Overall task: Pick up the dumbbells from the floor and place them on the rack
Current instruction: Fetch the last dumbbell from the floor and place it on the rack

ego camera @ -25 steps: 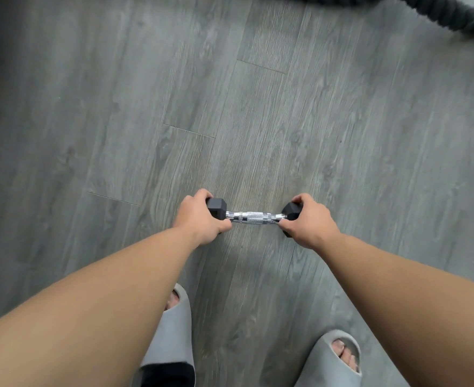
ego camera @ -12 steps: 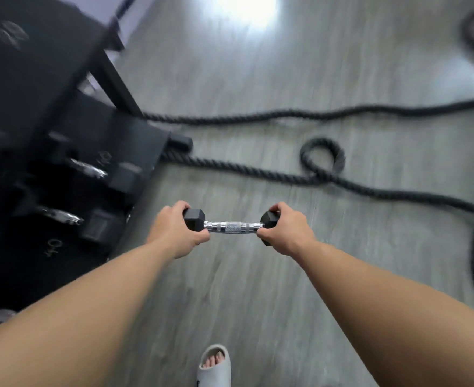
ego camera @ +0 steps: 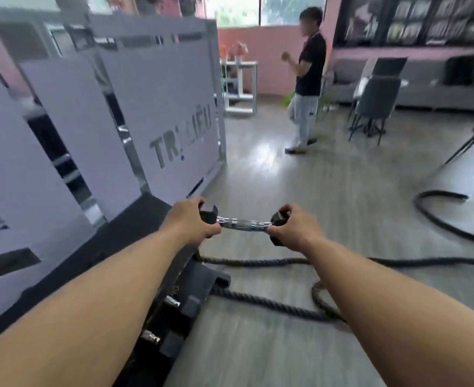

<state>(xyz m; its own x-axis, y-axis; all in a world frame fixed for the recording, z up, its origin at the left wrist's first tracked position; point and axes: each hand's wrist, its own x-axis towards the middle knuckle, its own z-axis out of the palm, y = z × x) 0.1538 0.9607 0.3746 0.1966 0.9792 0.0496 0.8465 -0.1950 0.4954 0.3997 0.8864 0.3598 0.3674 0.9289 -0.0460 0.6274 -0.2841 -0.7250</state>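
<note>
I hold a small black hex dumbbell (ego camera: 243, 224) with a chrome handle level in front of me, well above the floor. My left hand (ego camera: 189, 220) grips its left head and my right hand (ego camera: 293, 229) grips its right head. The black dumbbell rack (ego camera: 135, 227) stands at the lower left, its top shelf just under my left forearm. Two other dumbbells (ego camera: 182, 305) with chrome handles rest on its lower tiers, partly hidden by my left arm.
A thick black battle rope (ego camera: 272, 305) snakes over the grey wood floor below and right of the rack. A lilac partition panel (ego camera: 160, 107) rises behind the rack. A person (ego camera: 305, 79) stands farther back, near a grey chair (ego camera: 375, 104).
My view has lifted from the floor to the room. Both hands have raised the dumbbell from low over the floor to beside the rack's top shelf.
</note>
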